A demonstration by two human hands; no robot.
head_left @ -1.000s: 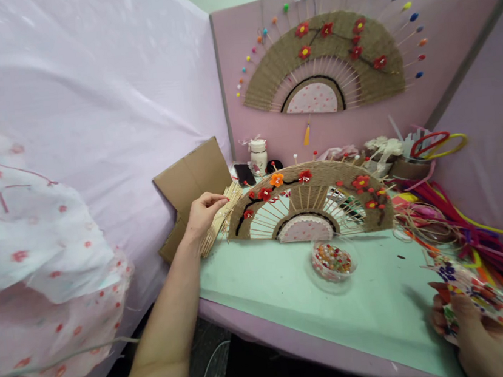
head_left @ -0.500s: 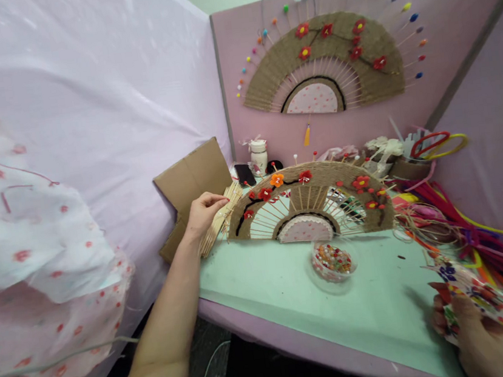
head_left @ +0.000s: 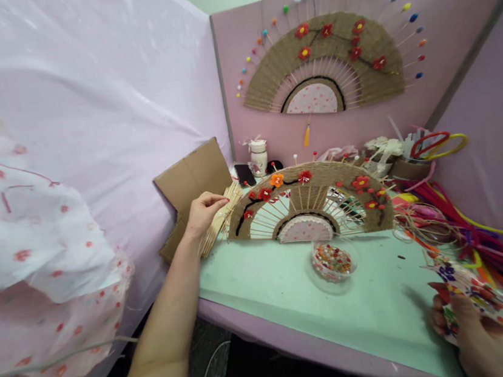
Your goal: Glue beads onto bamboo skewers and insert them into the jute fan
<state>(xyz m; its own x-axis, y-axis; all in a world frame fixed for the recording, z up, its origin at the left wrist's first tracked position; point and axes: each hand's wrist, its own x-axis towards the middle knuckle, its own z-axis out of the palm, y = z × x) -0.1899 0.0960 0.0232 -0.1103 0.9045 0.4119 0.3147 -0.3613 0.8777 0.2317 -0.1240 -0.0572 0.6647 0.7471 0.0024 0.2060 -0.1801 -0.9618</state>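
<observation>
My left hand [head_left: 205, 214] reaches to the left end of the twine-wrapped fan [head_left: 322, 170], its fingertips pinched together. A tiny red spot shows at those tips; what they hold is too small to make out. Just beneath lies a bundle of thin bamboo sticks [head_left: 211, 237]. The fan stands upright, decorated with red and orange flowers, with bead-tipped sticks along its top. At the lower right, my right hand [head_left: 482, 328] is closed around a clear plastic bag [head_left: 479, 292] of colourful small pieces. A clear round bowl of beads [head_left: 333, 262] sits before the fan.
A finished fan [head_left: 327, 57] with coloured tips hangs on the pink back wall. Cardboard [head_left: 195, 180] leans at left. A white bottle [head_left: 258, 156] and a phone [head_left: 245, 174] stand behind. Scissors [head_left: 445, 145], cords and pipe cleaners [head_left: 471, 229] crowd the right side.
</observation>
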